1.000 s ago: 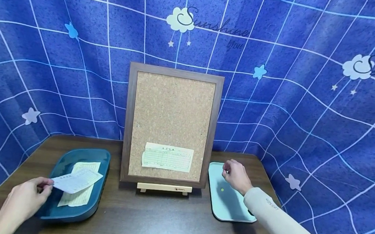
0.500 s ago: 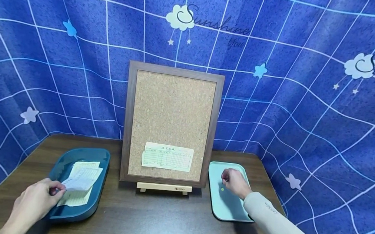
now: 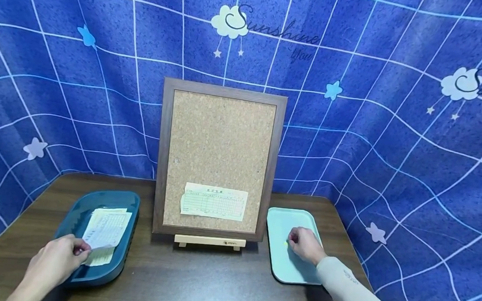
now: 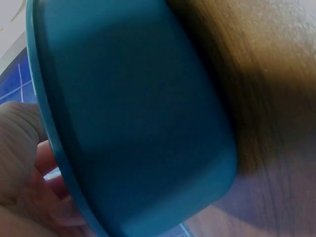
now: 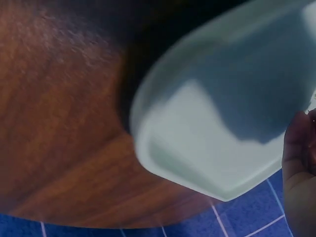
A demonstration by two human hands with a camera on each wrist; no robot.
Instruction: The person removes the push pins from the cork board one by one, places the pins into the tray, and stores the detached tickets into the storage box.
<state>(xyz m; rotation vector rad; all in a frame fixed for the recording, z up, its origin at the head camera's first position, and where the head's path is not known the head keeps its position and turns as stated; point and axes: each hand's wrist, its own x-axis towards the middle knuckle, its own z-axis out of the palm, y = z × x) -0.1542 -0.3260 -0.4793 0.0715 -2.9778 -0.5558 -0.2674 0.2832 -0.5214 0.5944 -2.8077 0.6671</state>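
Note:
In the head view, my left hand (image 3: pixel 57 261) pinches the near corner of a printed paper slip (image 3: pixel 107 228) between thumb and fingers. That slip lies over other slips (image 3: pixel 102 256) in a dark teal tray (image 3: pixel 132 203). The left wrist view shows the tray's outer wall (image 4: pixel 138 108), with part of the hand behind its rim. My right hand (image 3: pixel 306 245), fingers curled, is low over a pale mint tray (image 3: pixel 284 219). A tiny yellow-green object (image 3: pixel 286 244) is at its fingertips; whether they grip it cannot be made out.
A brown-framed cork board (image 3: pixel 220 144) stands on a light wooden stand (image 3: pixel 210 241) between the trays. One printed slip (image 3: pixel 214 202) is on its lower part. All this stands on a dark wooden table (image 3: pixel 178 279), before a blue gridded curtain (image 3: pixel 354 41).
My left hand has moved right and lowered the pinched slip onto the others. My right hand has come down toward the mint tray, its fingertips now beside the yellow-green object.

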